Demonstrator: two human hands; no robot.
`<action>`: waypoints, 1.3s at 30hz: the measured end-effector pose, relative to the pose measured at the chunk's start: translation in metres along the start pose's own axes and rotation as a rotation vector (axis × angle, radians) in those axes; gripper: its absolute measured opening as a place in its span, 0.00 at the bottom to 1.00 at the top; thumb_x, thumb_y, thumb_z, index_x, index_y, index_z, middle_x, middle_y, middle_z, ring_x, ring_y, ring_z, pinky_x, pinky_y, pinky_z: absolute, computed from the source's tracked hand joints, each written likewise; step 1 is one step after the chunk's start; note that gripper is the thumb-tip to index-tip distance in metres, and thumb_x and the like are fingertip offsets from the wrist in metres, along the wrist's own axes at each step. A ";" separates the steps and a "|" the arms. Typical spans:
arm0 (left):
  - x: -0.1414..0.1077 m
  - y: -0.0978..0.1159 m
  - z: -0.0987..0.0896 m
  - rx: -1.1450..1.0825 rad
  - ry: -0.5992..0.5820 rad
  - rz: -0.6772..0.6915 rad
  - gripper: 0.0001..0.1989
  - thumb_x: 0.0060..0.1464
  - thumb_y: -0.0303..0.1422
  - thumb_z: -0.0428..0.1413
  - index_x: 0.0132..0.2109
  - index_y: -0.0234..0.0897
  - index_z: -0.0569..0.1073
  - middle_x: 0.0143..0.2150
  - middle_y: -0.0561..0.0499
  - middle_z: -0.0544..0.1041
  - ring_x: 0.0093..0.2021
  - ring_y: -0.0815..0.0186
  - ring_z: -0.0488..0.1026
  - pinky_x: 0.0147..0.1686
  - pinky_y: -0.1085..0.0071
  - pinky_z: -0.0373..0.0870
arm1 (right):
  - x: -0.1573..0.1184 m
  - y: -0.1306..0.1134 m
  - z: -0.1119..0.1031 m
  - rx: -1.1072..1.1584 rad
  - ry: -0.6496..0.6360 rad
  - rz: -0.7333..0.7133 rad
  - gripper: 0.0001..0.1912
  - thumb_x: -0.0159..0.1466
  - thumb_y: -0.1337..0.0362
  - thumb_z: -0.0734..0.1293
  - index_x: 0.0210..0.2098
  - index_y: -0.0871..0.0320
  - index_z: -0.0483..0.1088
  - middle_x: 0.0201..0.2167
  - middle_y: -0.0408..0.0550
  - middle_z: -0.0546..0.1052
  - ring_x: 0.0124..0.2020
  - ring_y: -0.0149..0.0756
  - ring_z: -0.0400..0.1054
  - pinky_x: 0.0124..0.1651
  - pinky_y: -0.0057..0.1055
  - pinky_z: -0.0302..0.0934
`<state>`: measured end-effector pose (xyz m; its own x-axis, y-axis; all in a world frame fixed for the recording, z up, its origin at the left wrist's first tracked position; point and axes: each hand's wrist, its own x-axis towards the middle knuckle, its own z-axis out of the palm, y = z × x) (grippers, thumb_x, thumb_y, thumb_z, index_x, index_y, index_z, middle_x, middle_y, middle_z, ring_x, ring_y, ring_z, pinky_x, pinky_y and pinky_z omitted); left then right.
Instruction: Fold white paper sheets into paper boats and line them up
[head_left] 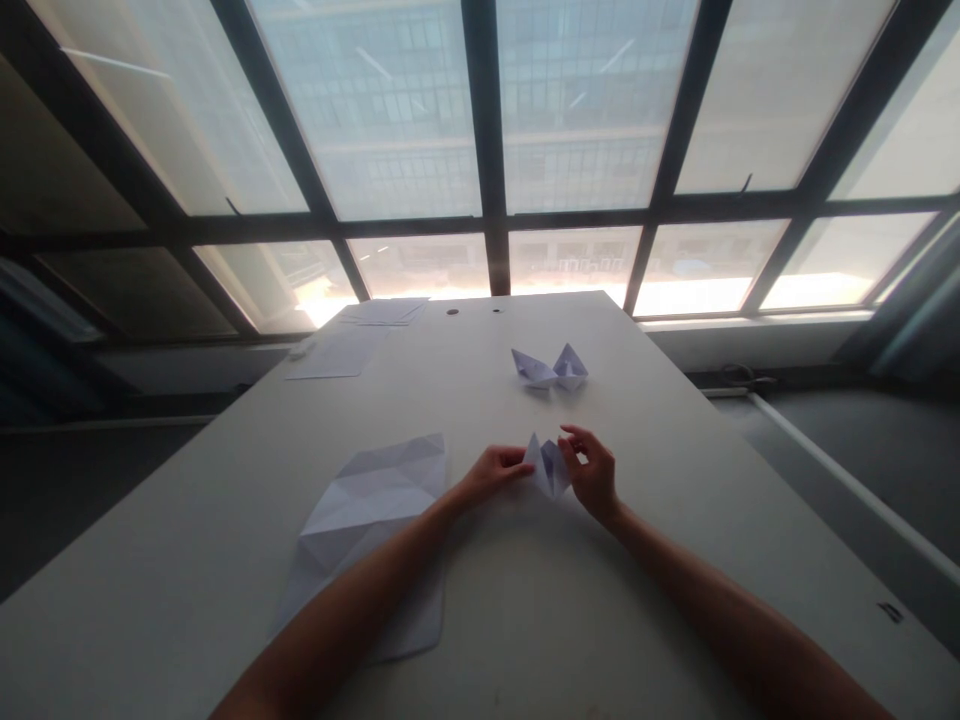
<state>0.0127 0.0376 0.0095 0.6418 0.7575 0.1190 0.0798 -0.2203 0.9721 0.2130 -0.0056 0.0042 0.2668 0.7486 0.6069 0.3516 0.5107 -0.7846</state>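
Observation:
Between my two hands is a white folded paper boat, its pointed sides spread and a dark hollow in its middle. My left hand pinches its left side between thumb and fingers. At its right edge my right hand grips the paper with thumb and index finger, the other fingers curled loosely. Just beyond stand two finished-looking paper boats, a left one and a right one, touching each other. A creased, unfolded paper sheet lies to the left, partly under my left forearm.
The white table runs up to a large window. Flat paper sheets lie at its far left, with a small white item beside them. Two small round holes sit near the far edge. A dark mark shows at the right edge.

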 end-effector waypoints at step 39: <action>0.001 0.004 0.001 -0.114 0.332 -0.067 0.21 0.53 0.48 0.60 0.33 0.32 0.81 0.29 0.49 0.77 0.31 0.65 0.71 0.34 0.71 0.69 | 0.008 0.014 0.000 0.118 -0.171 0.240 0.28 0.65 0.47 0.62 0.15 0.56 0.60 0.20 0.42 0.63 0.23 0.30 0.56 0.27 0.28 0.51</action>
<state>0.0143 0.0368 0.0134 0.3537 0.9306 0.0947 0.0162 -0.1073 0.9941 0.2206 0.0076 -0.0015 0.1714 0.9088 0.3805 0.1877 0.3490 -0.9181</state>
